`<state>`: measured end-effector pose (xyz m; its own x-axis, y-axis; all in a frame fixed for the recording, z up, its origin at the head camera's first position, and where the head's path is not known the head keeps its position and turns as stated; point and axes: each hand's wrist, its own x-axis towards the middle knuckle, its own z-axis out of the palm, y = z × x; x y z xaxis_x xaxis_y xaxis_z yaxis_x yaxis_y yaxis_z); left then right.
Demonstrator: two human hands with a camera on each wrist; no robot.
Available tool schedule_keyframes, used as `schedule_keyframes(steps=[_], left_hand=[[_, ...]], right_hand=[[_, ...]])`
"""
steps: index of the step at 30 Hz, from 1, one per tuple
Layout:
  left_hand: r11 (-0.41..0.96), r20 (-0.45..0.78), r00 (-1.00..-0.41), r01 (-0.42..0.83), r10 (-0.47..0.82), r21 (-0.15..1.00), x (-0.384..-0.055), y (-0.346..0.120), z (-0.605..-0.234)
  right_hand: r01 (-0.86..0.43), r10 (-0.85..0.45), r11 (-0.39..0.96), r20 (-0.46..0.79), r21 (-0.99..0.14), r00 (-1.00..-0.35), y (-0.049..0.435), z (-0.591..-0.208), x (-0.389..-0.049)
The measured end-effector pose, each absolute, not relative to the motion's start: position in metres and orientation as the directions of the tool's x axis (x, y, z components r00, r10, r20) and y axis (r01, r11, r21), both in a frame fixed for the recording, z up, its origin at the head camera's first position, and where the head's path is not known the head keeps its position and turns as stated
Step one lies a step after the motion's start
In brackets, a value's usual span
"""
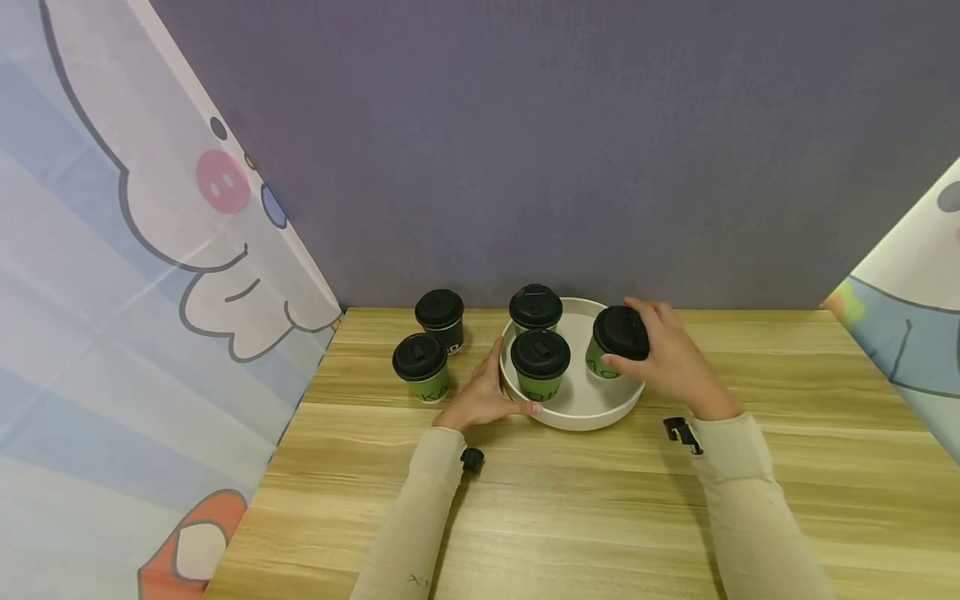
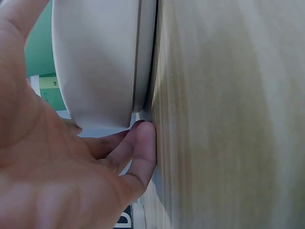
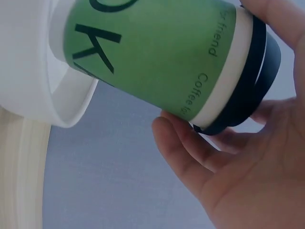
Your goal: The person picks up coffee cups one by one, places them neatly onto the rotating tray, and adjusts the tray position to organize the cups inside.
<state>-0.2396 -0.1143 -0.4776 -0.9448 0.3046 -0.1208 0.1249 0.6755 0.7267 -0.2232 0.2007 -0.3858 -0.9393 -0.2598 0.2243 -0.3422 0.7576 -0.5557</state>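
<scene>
In the head view, a tilted green cup (image 1: 600, 354) is held around its black lid by the right grip (image 1: 675, 362), over the right side of a white tray (image 1: 592, 421). 2 other green cups (image 1: 540, 367) are carried at the tray's left. The tray's left rim is touched by the left grip (image 1: 480, 400), spread wide. 1 dark cup (image 1: 441, 321) and 1 lidded cup (image 1: 422, 371) are seen farther left on the bench (image 1: 562, 517).

In the left wrist view, fingertips (image 2: 145, 133) are placed low beside the tray's wall.

In the right wrist view, base contact cannot be told.
</scene>
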Motion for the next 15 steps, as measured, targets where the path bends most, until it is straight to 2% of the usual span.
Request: schedule_keyframes(steps=[15], left_hand=[[0.611, -0.099, -0.934, 0.143, 0.344, 0.778, -0.243, -0.120, -0.479]], right_hand=[[-0.385, -0.363, 0.768, 0.148, -0.511, -0.920, 0.188, -0.395, -0.224]])
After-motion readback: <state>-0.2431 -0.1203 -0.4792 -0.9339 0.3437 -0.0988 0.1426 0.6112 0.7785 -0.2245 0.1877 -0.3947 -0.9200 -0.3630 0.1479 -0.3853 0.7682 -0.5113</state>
